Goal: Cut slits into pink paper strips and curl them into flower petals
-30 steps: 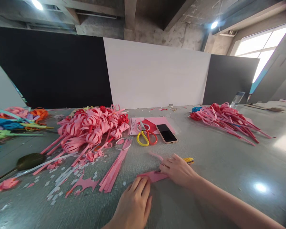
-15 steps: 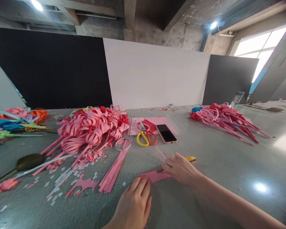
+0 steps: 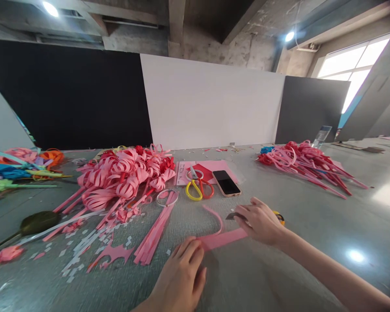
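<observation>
Your left hand (image 3: 181,275) lies palm down, fingers together and thumb a little apart; its fingertips press the near end of the wide pink strip (image 3: 222,239) to the table (image 3: 295,268) and it grips nothing. Your right hand (image 3: 261,221) is curled round the cutter (image 3: 278,216), whose blade (image 3: 232,216) projects from the fingers toward the left and lies just beyond the strip. Whether your right fingers touch the paper cannot be told.

The strip runs between your two hands. A narrow, curved pink sliver (image 3: 219,221) lies along its far side; judged from that, one cut appears made, at least in part. Whether the sliver is fully detached at the end by your left fingertips cannot be confirmed. The wide portion shows no visible slit, so any dividing of it appears not yet done.

Beyond and to the left of your left hand, a fan of pink strips (image 3: 154,236) is already cut, its far end meeting a pale ring (image 3: 167,198). Farther off on that side, a heap of looped pink and red paper pieces (image 3: 126,173) appears fully formed. A second heap (image 3: 299,158) sits well beyond your right hand. The scissors (image 3: 199,186) and phone (image 3: 226,183) lie ahead of both hands, out of use. A ragged pink offcut (image 3: 112,253) lies left of your left hand.
</observation>
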The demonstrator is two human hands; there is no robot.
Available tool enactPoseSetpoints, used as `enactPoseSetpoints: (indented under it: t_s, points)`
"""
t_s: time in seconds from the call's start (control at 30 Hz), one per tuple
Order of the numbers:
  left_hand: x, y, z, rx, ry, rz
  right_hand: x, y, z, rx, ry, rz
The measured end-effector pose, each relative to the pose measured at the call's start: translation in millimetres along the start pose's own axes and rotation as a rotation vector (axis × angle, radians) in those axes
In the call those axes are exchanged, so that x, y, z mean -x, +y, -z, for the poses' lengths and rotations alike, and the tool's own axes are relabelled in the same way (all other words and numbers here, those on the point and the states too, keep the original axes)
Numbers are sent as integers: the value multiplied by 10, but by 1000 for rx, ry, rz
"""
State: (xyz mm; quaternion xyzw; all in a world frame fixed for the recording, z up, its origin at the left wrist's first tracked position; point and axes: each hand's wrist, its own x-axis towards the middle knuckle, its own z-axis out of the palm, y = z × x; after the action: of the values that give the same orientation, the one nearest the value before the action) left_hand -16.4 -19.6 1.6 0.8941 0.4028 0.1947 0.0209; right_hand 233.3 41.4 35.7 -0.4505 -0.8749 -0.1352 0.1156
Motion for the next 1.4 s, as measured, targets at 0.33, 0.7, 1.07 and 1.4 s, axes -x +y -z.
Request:
enactPoseSetpoints:
  t_s: [0.33, 0.7, 1.07, 1.4]
  points:
    - [-147, -89, 101, 211, -45, 75, 33, -411, -159, -190, -177, 188]
    - [-242, -6, 95, 174, -112, 97, 41, -560, -49, -256, -264, 329]
    - [-206, 33, -21, 179, -85, 163, 42, -556, -56, -308, -269, 320]
    - [-215, 20, 79, 158, -131, 179, 30, -545, -13, -329, -269, 324]
